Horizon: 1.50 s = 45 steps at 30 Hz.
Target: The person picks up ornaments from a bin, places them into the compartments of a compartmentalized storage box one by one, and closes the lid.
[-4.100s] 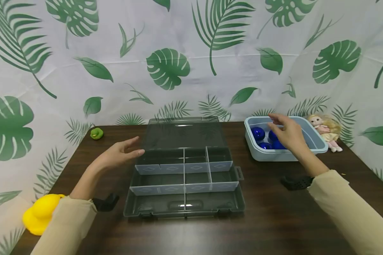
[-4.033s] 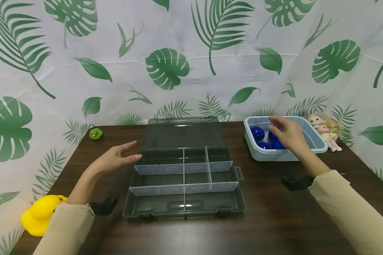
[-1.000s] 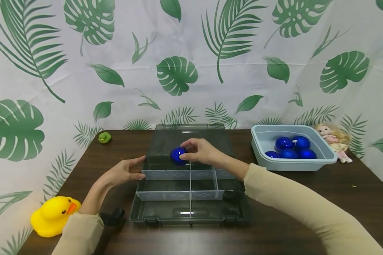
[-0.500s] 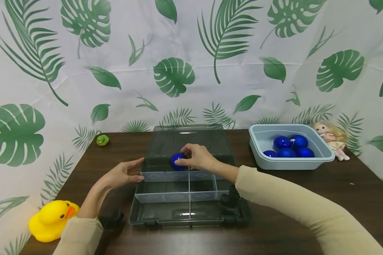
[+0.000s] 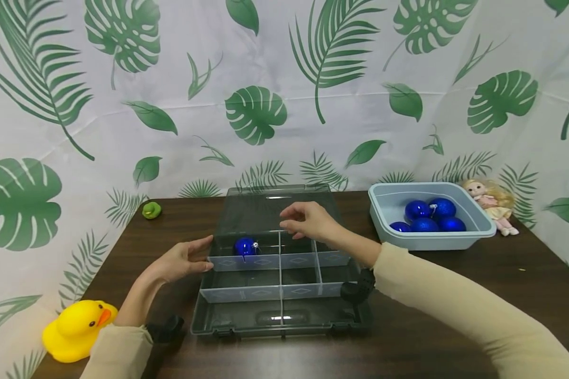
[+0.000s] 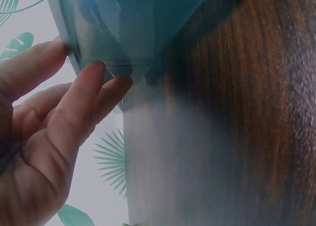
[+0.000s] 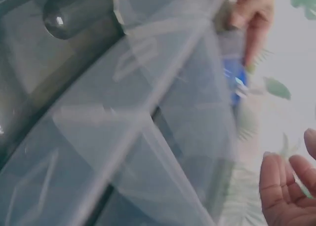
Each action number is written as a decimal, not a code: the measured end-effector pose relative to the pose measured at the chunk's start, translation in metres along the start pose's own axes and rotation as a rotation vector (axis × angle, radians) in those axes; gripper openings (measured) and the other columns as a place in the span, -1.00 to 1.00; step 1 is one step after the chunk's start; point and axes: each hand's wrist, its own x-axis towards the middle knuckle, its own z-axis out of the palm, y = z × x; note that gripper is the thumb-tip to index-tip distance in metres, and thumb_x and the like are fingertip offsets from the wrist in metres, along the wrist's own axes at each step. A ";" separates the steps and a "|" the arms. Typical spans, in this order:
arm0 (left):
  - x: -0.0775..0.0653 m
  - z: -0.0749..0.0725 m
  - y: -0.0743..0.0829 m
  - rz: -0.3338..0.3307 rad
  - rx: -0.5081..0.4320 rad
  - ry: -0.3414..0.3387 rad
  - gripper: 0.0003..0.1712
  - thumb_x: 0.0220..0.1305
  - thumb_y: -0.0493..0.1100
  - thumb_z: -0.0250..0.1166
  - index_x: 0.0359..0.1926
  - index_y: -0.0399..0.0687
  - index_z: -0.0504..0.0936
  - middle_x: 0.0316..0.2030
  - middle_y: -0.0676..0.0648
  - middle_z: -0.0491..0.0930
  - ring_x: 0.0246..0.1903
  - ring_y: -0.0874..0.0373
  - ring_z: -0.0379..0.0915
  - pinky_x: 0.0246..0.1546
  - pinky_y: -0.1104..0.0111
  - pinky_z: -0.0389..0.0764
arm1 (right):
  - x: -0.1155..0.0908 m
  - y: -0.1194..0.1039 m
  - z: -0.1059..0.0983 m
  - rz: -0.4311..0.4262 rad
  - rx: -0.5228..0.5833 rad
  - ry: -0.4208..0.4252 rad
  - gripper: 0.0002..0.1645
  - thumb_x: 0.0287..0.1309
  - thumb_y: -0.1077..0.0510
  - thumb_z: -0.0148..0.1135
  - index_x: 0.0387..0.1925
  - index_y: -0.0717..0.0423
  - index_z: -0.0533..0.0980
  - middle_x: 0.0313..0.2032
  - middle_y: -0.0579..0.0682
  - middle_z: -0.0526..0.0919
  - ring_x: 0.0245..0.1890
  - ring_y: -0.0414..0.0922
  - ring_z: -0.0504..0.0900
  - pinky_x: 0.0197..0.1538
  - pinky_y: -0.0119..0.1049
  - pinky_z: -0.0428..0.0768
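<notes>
A shiny blue Christmas bauble (image 5: 245, 247) with a silver cap lies in the back left compartment of a smoky clear divider box (image 5: 237, 317); its lid stands open at the back. My left hand (image 5: 182, 259) rests its fingertips against the box's left side, and the left wrist view shows the fingers (image 6: 74, 107) fairly straight along the wall. Above the back middle compartments hovers my right hand (image 5: 310, 221), thumb and fingers loosely bent around nothing. In the right wrist view its fingers (image 7: 279, 184) are parted, with the white dividers (image 7: 170, 73) alongside.
On the right, a light blue tub (image 5: 431, 241) holds several more blue baubles (image 5: 424, 225). Beside it leans a blonde doll (image 5: 493, 205). A yellow rubber duck (image 5: 73, 331) sits by my left sleeve, and a small green duck (image 5: 151, 210) at the back left corner.
My right hand has carried a bauble from the tub to the box, let go of it in the back left compartment, and drawn slightly up and right. The left hand has come against the box's side.
</notes>
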 end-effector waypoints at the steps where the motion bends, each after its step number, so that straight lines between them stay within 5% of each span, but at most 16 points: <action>1: 0.000 0.000 0.000 0.001 0.003 0.001 -0.12 0.21 -0.21 0.29 0.38 -0.47 0.01 0.36 -0.45 -0.01 0.29 -0.35 0.08 0.10 -0.01 0.44 | -0.003 0.001 -0.007 -0.011 0.019 0.010 -0.61 0.24 0.19 0.18 0.06 0.30 0.47 -0.15 0.18 0.62 -0.15 0.14 0.63 -0.13 -0.10 0.65; 5: 0.000 0.001 0.000 -0.001 -0.005 -0.003 -0.12 0.21 -0.21 0.29 0.37 -0.48 0.01 0.36 -0.46 -0.03 0.29 -0.36 0.08 0.10 -0.02 0.43 | -0.016 0.012 -0.043 -0.023 0.070 0.083 -0.58 0.27 0.19 0.15 0.11 0.31 0.43 -0.05 0.26 0.57 -0.10 0.15 0.59 -0.08 -0.12 0.63; 10: 0.001 0.000 0.000 -0.001 -0.025 -0.013 -0.11 0.20 -0.23 0.30 0.37 -0.49 0.00 0.37 -0.47 -0.05 0.27 -0.35 0.13 0.08 0.01 0.46 | -0.039 0.042 -0.099 0.064 0.051 0.151 -0.46 0.30 0.09 0.12 0.17 0.37 0.35 0.06 0.33 0.48 0.00 0.10 0.57 -0.04 -0.28 0.62; 18: 0.000 -0.001 -0.001 0.003 -0.047 -0.030 -0.09 0.21 -0.22 0.29 0.38 -0.49 -0.04 0.37 -0.48 -0.10 0.26 -0.34 0.16 0.07 0.05 0.49 | -0.073 0.096 -0.167 0.193 -0.127 0.077 -0.42 0.29 0.04 0.13 0.17 0.38 0.34 0.09 0.33 0.47 -0.08 -0.15 0.59 0.03 -0.15 0.59; 27: 0.000 0.000 0.000 0.017 -0.041 -0.028 -0.11 0.22 -0.23 0.28 0.37 -0.52 -0.04 0.36 -0.51 -0.09 0.22 -0.34 0.22 0.04 0.09 0.52 | -0.077 0.111 -0.181 0.191 -0.342 -0.067 -0.43 0.19 0.06 0.25 0.08 0.40 0.42 0.02 0.30 0.56 0.04 0.12 0.53 0.13 0.07 0.45; 35: 0.000 0.000 -0.001 0.017 -0.060 -0.033 -0.10 0.22 -0.24 0.28 0.38 -0.51 -0.05 0.37 -0.49 -0.10 0.23 -0.34 0.19 0.04 0.12 0.52 | -0.072 0.111 -0.183 0.135 -0.461 -0.160 -0.53 0.10 0.17 0.31 -0.02 0.43 0.51 -0.10 0.23 0.65 -0.07 0.01 0.59 -0.06 -0.35 0.54; 45: 0.000 -0.001 -0.002 0.006 -0.052 -0.026 -0.10 0.22 -0.22 0.29 0.38 -0.48 -0.04 0.37 -0.48 -0.08 0.24 -0.31 0.22 0.05 0.09 0.52 | -0.072 0.117 -0.182 0.076 -0.560 -0.162 -0.55 0.09 0.15 0.32 -0.02 0.36 0.54 -0.09 0.17 0.66 -0.04 0.04 0.59 0.01 -0.20 0.52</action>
